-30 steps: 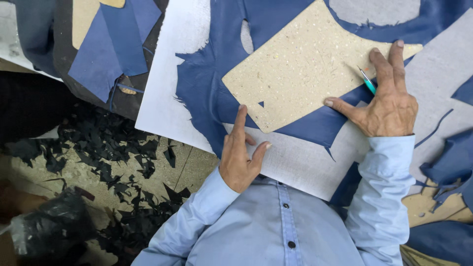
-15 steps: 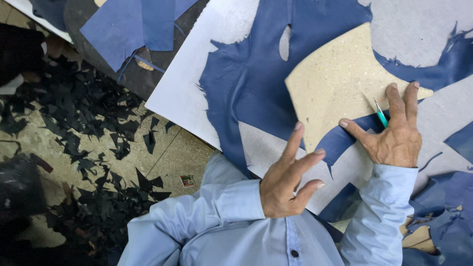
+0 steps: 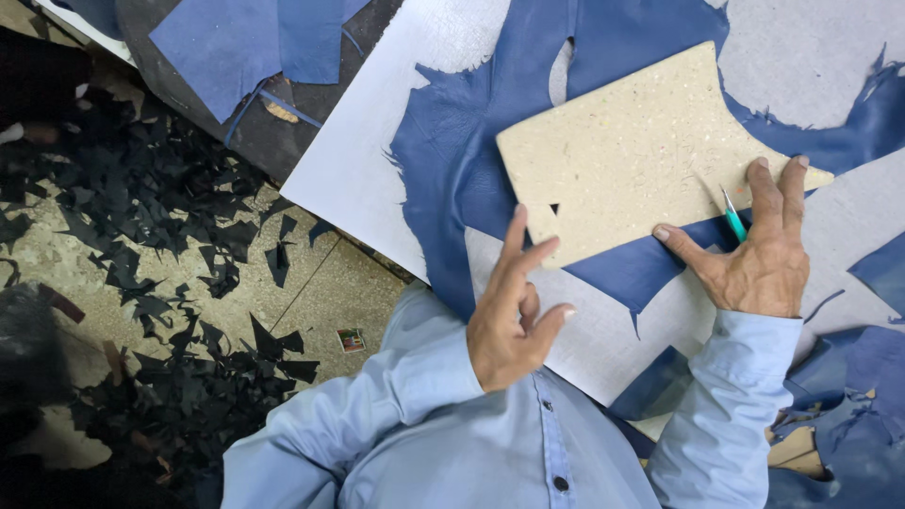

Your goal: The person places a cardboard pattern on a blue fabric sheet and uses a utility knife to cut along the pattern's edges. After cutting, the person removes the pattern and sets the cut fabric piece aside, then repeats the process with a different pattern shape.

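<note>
The cardboard pattern (image 3: 641,155) is lying flat on the blue leather (image 3: 490,141), which is spread over the white board (image 3: 368,170) covering the table. The pattern's long axis is running from the near left, by its small notch, up toward the far right, where it is flaring out into two points.

The right hand (image 3: 759,254) is the nearer one: it is resting directly on the pattern's near right edge, two fingers and the thumb spread flat and pressing it down, while a thin green-handled knife (image 3: 732,215) is pinched between the fingers, its blade pointing far and left across the cardboard. So this grip is closed on the knife and pinning the pattern at once.

The left hand (image 3: 514,316) is hanging in the air above the near edge of the board, holding nothing, its grip loosely open with the forefinger stretched toward the notch and the other fingers curled. The pattern is lying just beyond and to the right of that fingertip, not touching it.

Black scraps (image 3: 170,245) are littering the floor at the left.
</note>
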`<control>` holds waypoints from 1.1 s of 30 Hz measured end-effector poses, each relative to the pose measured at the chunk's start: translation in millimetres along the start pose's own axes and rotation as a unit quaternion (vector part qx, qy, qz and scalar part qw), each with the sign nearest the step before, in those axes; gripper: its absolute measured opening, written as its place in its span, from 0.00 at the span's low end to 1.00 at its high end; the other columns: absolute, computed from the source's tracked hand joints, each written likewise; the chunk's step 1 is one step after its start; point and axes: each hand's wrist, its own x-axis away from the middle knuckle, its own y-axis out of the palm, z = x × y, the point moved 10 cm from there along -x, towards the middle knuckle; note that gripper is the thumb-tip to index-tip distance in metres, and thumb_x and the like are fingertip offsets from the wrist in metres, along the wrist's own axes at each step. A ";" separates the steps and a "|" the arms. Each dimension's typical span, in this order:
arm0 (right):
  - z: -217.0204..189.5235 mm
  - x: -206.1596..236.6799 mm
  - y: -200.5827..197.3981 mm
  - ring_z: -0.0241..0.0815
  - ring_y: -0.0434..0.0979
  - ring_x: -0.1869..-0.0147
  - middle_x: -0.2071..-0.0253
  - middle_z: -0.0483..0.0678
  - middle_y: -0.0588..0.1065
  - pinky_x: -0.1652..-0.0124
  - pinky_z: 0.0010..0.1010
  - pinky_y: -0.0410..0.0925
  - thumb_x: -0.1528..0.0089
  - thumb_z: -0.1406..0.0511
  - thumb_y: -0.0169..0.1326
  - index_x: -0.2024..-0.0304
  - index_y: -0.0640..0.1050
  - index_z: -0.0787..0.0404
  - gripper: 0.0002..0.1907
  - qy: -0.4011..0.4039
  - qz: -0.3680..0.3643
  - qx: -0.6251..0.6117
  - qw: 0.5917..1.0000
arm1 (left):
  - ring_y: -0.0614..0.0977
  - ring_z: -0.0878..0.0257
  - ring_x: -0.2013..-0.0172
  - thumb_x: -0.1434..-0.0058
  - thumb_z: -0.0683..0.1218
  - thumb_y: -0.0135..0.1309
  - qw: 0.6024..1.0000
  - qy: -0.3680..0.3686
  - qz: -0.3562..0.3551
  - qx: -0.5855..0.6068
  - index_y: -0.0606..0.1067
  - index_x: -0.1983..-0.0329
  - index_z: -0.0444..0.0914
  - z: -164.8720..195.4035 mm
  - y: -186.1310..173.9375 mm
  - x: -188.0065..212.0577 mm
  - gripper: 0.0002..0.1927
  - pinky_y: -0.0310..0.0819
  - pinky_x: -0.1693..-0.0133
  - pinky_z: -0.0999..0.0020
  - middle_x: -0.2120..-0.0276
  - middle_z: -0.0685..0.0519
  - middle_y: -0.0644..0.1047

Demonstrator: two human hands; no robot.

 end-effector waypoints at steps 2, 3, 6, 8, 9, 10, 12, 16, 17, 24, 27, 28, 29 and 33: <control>-0.8 0.1 -1.1 0.66 0.72 0.28 0.19 0.68 0.55 0.42 0.48 0.74 0.47 0.43 0.75 0.27 0.66 0.65 0.56 -0.007 0.003 0.005 1.000 | 0.72 0.68 0.80 0.41 0.35 0.60 1.000 -0.009 0.021 0.002 0.53 0.26 0.34 -6.6 -14.7 -4.2 0.42 0.72 0.74 0.74 0.24 0.28 0.48; -0.5 0.1 -1.5 0.66 0.73 0.29 0.20 0.68 0.55 0.43 0.48 0.74 0.47 0.43 0.75 0.27 0.66 0.65 0.57 -0.008 0.003 0.008 1.000 | 0.73 0.68 0.79 0.41 0.36 0.60 1.000 -0.011 0.023 -0.005 0.52 0.26 0.34 -8.5 -19.4 -5.5 0.43 0.72 0.73 0.74 0.24 0.30 0.51; 0.6 1.5 -2.7 0.65 0.76 0.34 0.20 0.68 0.55 0.44 0.48 0.75 0.48 0.43 0.75 0.27 0.66 0.64 0.57 -0.006 0.006 0.014 1.000 | 0.75 0.70 0.78 0.39 0.39 0.61 0.998 -0.052 -0.002 -0.025 0.51 0.24 0.34 -15.9 -29.2 -6.2 0.44 0.74 0.72 0.75 0.31 0.38 0.65; 1.0 2.4 -4.0 0.64 0.78 0.37 0.19 0.67 0.55 0.45 0.47 0.75 0.48 0.43 0.75 0.27 0.65 0.64 0.57 -0.008 0.011 0.011 1.000 | 0.75 0.70 0.77 0.37 0.40 0.61 0.996 -0.076 0.007 -0.040 0.55 0.25 0.34 -16.9 -46.0 -8.3 0.40 0.74 0.72 0.74 0.35 0.42 0.73; 2.2 2.9 -3.9 0.64 0.79 0.38 0.19 0.67 0.54 0.46 0.47 0.76 0.48 0.43 0.75 0.26 0.65 0.63 0.58 -0.005 0.010 0.011 1.000 | 0.75 0.70 0.77 0.37 0.41 0.61 0.995 -0.082 0.029 -0.049 0.59 0.27 0.34 -15.4 -59.5 -10.4 0.37 0.74 0.73 0.74 0.37 0.43 0.75; 3.4 3.0 -3.7 0.63 0.79 0.40 0.19 0.67 0.54 0.47 0.46 0.76 0.49 0.43 0.75 0.25 0.65 0.63 0.59 -0.001 0.009 0.010 1.000 | 0.74 0.69 0.77 0.36 0.42 0.61 0.993 -0.088 0.050 -0.059 0.63 0.29 0.34 -14.1 -75.2 -13.7 0.34 0.73 0.74 0.73 0.38 0.44 0.78; 5.0 3.4 -3.4 0.63 0.80 0.42 0.20 0.68 0.54 0.49 0.46 0.76 0.49 0.43 0.74 0.24 0.65 0.63 0.60 0.000 0.007 0.013 1.000 | 0.75 0.61 0.76 0.36 0.45 0.64 0.955 -0.071 0.124 -0.261 0.72 0.37 0.37 -2.5 -117.8 -23.4 0.25 0.73 0.71 0.65 0.49 0.48 0.80; 7.0 4.6 -1.9 0.63 0.80 0.41 0.19 0.68 0.53 0.49 0.46 0.76 0.49 0.43 0.74 0.25 0.64 0.64 0.60 -0.002 0.004 0.018 1.000 | 0.76 0.47 0.56 0.40 0.50 0.69 0.839 0.102 0.214 -0.490 0.69 0.43 0.29 38.9 -145.9 -35.4 0.31 0.71 0.55 0.52 0.55 0.40 0.72; 7.3 5.2 -1.3 0.63 0.80 0.41 0.19 0.69 0.53 0.49 0.46 0.76 0.48 0.43 0.74 0.26 0.64 0.65 0.59 -0.003 0.005 0.015 1.000 | 0.75 0.47 0.56 0.42 0.51 0.69 0.834 0.084 0.215 -0.501 0.70 0.46 0.29 33.6 -146.8 -41.0 0.29 0.70 0.55 0.50 0.56 0.40 0.73; 9.0 9.8 -2.5 0.63 0.79 0.36 0.21 0.68 0.53 0.47 0.45 0.77 0.47 0.43 0.76 0.26 0.64 0.65 0.58 -0.028 0.027 0.018 0.999 | 0.77 0.45 0.65 0.36 0.44 0.65 0.861 0.073 0.153 -0.480 0.71 0.60 0.36 25.0 -132.5 -63.3 0.13 0.70 0.61 0.50 0.64 0.44 0.75; 11.2 10.6 -2.3 0.63 0.79 0.36 0.22 0.69 0.53 0.48 0.44 0.77 0.47 0.43 0.76 0.26 0.64 0.66 0.58 -0.029 0.026 0.012 0.999 | 0.82 0.49 0.72 0.26 0.44 0.57 0.940 -0.011 0.136 -0.313 0.67 0.56 0.33 11.9 -146.9 -72.6 0.12 0.75 0.66 0.51 0.69 0.44 0.75; 11.0 10.8 -2.8 0.63 0.79 0.36 0.22 0.69 0.53 0.47 0.44 0.77 0.46 0.43 0.76 0.26 0.64 0.66 0.58 -0.034 0.028 0.011 0.999 | 0.83 0.48 0.72 0.27 0.44 0.57 0.937 0.009 0.134 -0.323 0.66 0.54 0.33 18.3 -145.7 -74.5 0.12 0.75 0.67 0.50 0.69 0.44 0.76; 10.8 11.0 -3.5 0.63 0.78 0.35 0.22 0.69 0.53 0.47 0.43 0.77 0.46 0.43 0.76 0.26 0.64 0.66 0.58 -0.038 0.031 0.009 0.999 | 0.83 0.47 0.72 0.28 0.43 0.57 0.933 0.030 0.132 -0.332 0.65 0.52 0.32 25.0 -143.9 -76.4 0.13 0.75 0.68 0.49 0.68 0.44 0.77; 15.8 10.6 -4.7 0.62 0.80 0.38 0.21 0.69 0.53 0.49 0.44 0.77 0.48 0.43 0.76 0.25 0.65 0.65 0.59 -0.027 0.032 0.010 0.999 | 0.80 0.41 0.64 0.36 0.42 0.63 0.859 0.048 0.110 -0.499 0.65 0.46 0.29 38.9 -131.5 -84.8 0.24 0.74 0.64 0.49 0.55 0.37 0.77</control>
